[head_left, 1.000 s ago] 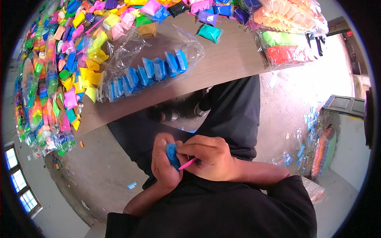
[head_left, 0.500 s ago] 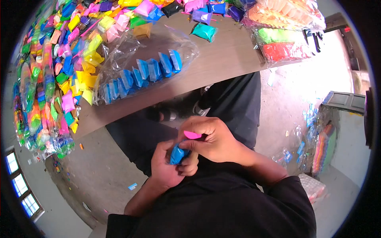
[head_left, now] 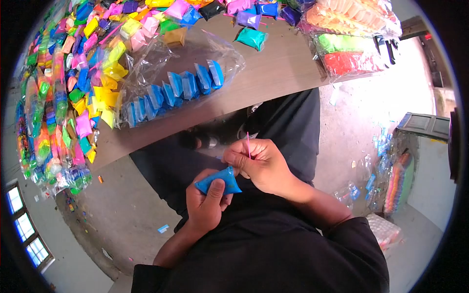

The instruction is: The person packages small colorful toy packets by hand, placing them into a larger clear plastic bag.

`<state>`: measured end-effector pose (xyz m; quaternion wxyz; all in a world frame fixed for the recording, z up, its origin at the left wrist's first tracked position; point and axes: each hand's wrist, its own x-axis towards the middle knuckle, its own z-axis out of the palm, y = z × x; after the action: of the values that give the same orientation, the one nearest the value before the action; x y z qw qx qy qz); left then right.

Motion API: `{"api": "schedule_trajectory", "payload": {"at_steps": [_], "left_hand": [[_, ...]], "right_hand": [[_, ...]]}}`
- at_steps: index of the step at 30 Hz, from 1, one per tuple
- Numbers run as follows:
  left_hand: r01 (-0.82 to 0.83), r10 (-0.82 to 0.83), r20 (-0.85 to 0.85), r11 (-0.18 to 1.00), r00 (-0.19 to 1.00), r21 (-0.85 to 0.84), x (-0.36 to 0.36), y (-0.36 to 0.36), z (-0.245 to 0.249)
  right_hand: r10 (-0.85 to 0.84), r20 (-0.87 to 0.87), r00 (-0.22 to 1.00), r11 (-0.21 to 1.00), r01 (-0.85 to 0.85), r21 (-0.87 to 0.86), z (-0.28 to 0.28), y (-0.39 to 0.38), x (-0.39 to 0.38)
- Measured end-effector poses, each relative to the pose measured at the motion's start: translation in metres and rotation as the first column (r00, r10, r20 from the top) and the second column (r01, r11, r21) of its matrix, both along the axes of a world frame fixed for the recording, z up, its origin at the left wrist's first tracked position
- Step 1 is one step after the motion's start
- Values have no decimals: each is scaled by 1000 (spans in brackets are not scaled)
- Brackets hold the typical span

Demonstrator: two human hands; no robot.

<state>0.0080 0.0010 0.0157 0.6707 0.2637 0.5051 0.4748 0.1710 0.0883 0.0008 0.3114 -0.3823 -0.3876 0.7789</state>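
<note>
My left hand [head_left: 203,207] is closed round a small blue packet [head_left: 231,179], its thumb pressed flat across the front. The packet is a soft, shiny pouch lying tilted above my lap. Just to the right, my right hand [head_left: 266,166] has its fingers curled in a pinch close to the packet's upper corner. A thin pink piece [head_left: 248,141] sticks up from those fingers, seen edge-on; its lower part is hidden in the hand. On the table, a clear plastic bag [head_left: 146,63] lies with a row of similar blue packets [head_left: 189,85] on it.
Many coloured packets [head_left: 102,97] are heaped along the table's left and back. A teal packet [head_left: 251,39] lies apart from the heap. Bags of orange, green and red packs [head_left: 347,63] sit at the right corner. The table edge [head_left: 273,100] runs above my knees.
The blue packet has turned in my left hand and now shows its broad side under the thumb. My right hand has drawn slightly away, and the pink piece has turned edge-on.
</note>
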Motion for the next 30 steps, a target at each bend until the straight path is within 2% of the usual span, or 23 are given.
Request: {"api": "schedule_trajectory", "payload": {"at_steps": [4,6,7,9,10,12,17,20,22,23,26,28,29,30], "left_hand": [[-111,108,44,992,993,63,-2,-2,-7],[-131,147,-175,986,974,100,0,-1,-4],[-132,148,-175,986,973,100,3,0,-4],[-181,252,-272,948,929,261,9,5,-4],[-179,250,-270,949,930,260,9,5,-1],[-165,187,-249,980,950,109,6,4,8],[-174,196,-190,976,962,128,5,4,8],[-168,189,-187,978,964,121,3,4,10],[-162,184,-190,978,964,129,3,4,7],[-214,234,-159,967,959,135,4,2,1],[-287,303,-113,948,946,137,6,3,7],[-315,330,-103,939,938,135,6,3,10],[-320,335,-118,938,935,130,7,3,10],[-323,339,-133,938,931,125,8,2,9]], "right_hand": [[-25,-46,999,1000,26,10,1,-16,0],[-105,-23,994,960,107,259,5,-23,0],[-41,72,997,858,-1,514,9,-18,7],[-41,119,992,742,-49,669,13,-17,5],[-52,120,991,682,-52,729,7,-19,4],[-51,104,993,674,-43,738,0,-20,4],[-22,92,996,659,-55,750,2,-22,4],[-50,122,991,694,-53,718,5,-22,3],[-2,67,998,598,-53,800,-3,-20,3],[-3,66,998,597,-52,801,-2,-19,4],[57,-3,998,633,-33,774,4,-22,8],[19,165,986,786,-117,607,22,-24,12],[25,245,969,815,-162,556,28,-25,14],[24,243,970,816,-160,556,25,-25,12]]}}
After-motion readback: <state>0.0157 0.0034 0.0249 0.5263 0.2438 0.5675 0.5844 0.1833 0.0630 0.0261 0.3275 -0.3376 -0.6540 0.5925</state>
